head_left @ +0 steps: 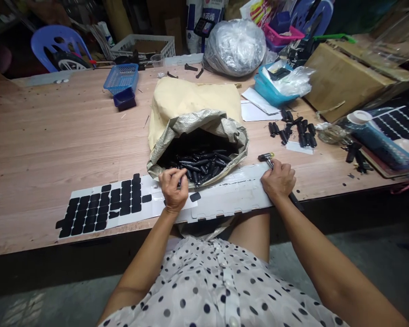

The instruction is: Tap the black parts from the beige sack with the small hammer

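Observation:
My left hand (pixel 173 190) is closed, its fingers curled together at the front lip of a cream woven sack (pixel 194 97). Something dark shows at the fingertips, but most of it is hidden. The sack lies with its mouth towards me, and many slim black plastic pieces (pixel 204 164) fill the opening. My right hand (pixel 279 181) is wrapped round a small hammer (pixel 266 157), whose head points away from me and whose dark handle end sticks out below the palm. Under both hands runs a grey-white board (pixel 231 193). One black rounded sticker (pixel 195 196) lies loose between them.
A sheet of black stickers (pixel 95 209) lies to the left. Black cylindrical parts (pixel 305 131) are piled at right, near a cardboard box (pixel 351 75) and a turquoise basket (pixel 274 88). Further back are a blue basket (pixel 121 77) and a stuffed plastic bag (pixel 236 47).

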Demonstrator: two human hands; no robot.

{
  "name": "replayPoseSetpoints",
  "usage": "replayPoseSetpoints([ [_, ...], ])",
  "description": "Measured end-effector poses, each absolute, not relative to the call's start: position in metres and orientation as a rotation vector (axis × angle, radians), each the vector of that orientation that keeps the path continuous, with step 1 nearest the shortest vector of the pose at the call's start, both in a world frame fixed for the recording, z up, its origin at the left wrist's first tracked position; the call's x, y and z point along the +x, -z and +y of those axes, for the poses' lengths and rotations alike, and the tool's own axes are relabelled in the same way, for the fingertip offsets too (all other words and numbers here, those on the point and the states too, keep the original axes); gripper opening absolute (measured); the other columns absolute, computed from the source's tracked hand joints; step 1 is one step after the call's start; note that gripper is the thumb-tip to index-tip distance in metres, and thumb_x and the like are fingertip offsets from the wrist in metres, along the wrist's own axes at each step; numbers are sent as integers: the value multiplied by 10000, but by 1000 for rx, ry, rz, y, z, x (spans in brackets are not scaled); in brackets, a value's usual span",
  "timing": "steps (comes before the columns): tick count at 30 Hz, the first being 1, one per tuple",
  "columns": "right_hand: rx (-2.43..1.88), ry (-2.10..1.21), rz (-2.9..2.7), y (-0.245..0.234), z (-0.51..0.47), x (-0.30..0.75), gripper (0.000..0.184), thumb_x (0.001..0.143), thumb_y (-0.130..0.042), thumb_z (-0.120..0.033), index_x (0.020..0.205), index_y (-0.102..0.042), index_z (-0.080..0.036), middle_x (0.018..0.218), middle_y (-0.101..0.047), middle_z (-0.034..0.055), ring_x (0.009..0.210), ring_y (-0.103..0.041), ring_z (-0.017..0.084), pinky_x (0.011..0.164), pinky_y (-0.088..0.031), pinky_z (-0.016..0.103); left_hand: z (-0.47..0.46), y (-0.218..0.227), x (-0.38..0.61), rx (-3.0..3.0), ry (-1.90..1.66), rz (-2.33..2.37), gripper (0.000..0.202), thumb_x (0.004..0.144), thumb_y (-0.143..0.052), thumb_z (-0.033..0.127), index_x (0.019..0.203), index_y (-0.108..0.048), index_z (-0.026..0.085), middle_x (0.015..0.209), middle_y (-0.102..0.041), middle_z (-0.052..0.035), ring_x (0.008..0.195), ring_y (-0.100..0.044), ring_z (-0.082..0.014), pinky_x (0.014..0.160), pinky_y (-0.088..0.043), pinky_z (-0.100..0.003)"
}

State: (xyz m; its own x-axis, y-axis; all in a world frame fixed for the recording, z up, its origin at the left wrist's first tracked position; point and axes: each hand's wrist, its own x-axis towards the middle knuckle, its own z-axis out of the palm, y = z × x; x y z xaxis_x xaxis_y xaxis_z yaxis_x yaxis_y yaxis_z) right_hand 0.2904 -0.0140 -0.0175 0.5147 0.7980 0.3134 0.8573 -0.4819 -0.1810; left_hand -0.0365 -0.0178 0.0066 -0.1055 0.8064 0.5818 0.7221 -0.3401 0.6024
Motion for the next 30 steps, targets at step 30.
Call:
replayPoseSetpoints([
  [30,-2450,229,-1358,20,-8,291,395,890,-455,-223,1248,-620,-197,1101,-552,156,1015,-476,308,770,-369,386,-73,19,-8,2088,-899,1537,181,827,-701,170,984,-734,255,938,-705,-46,903,-594,-244,849,-518,-402],
])
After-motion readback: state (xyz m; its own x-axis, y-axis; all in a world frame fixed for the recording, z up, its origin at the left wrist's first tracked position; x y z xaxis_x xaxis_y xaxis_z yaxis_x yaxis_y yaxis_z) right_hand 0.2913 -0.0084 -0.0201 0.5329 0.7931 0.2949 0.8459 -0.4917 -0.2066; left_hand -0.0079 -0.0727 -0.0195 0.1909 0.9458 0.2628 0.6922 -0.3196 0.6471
